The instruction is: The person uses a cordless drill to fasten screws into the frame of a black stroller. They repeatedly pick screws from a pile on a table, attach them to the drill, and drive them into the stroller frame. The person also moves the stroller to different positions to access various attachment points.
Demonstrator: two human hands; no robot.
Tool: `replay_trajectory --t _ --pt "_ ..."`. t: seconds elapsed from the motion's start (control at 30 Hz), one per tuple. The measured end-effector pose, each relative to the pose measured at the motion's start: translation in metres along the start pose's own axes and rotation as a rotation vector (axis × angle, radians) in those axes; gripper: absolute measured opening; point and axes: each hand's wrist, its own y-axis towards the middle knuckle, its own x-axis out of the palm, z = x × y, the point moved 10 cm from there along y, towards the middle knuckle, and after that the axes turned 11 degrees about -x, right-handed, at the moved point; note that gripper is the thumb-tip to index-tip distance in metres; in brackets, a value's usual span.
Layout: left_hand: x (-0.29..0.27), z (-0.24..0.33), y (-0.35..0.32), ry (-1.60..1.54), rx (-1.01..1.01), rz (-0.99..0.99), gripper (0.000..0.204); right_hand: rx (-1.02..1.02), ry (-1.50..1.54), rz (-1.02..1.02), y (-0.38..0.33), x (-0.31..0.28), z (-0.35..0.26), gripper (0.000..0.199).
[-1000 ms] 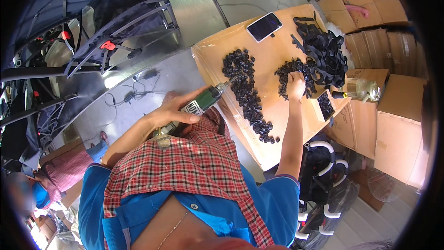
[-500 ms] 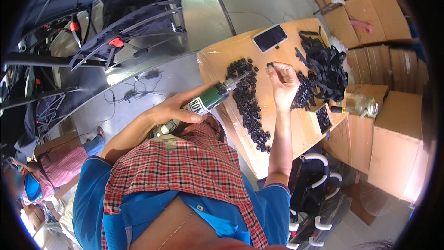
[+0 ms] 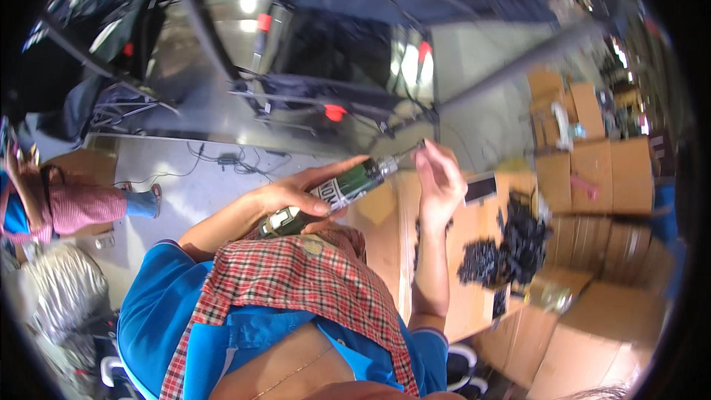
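My left hand is wrapped round a green electric screwdriver, whose bit points up and to the right. My right hand pinches a small black part right by the tip of the bit. Whether the bit sits in that part is too blurred to tell. Below my right hand stands a wooden table with a pile of small black parts and a heap of black straps. My right arm hides some of the table's left side.
Ahead are dark metal tubes with dark blue fabric and a red fitting. A phone lies on the table's far side. Cardboard boxes stand to the right. Cables lie on the floor; another person is at far left.
My view has swung up toward the tubes and fabric. Both hands have come away from over the table's parts, and my right hand has brought the small black part to the bit's tip.
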Motion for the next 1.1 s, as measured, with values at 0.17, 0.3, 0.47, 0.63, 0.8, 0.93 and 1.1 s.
replay_trajectory --t 0.17,0.3,0.47,0.63,0.8,0.93,1.1 --pt "-0.041 0.041 -0.074 -0.199 0.188 -0.128 0.119 -0.227 0.179 -0.202 0.053 0.117 -0.035 0.035" --pt "-0.058 0.071 -0.119 -0.292 0.337 -0.147 0.121 -0.104 0.017 -0.466 0.103 0.208 0.014 0.041" --pt "-0.076 0.073 -0.136 -0.342 0.329 -0.194 0.121 -0.167 -0.497 -0.619 0.164 0.299 0.069 0.052" --pt "-0.082 0.068 -0.136 -0.342 0.347 -0.193 0.119 0.298 0.15 -0.78 0.166 0.368 0.114 0.039" --pt "-0.083 0.066 -0.133 -0.325 0.383 -0.162 0.116 -0.117 -0.346 -0.653 0.162 0.333 0.079 0.045" --pt "-0.085 0.067 -0.124 -0.352 0.398 -0.165 0.115 -0.081 -0.525 -0.626 0.159 0.314 0.09 0.048" --pt "-0.084 0.068 -0.113 -0.334 0.394 -0.117 0.116 0.284 -0.713 -0.772 0.178 0.351 0.136 0.075"
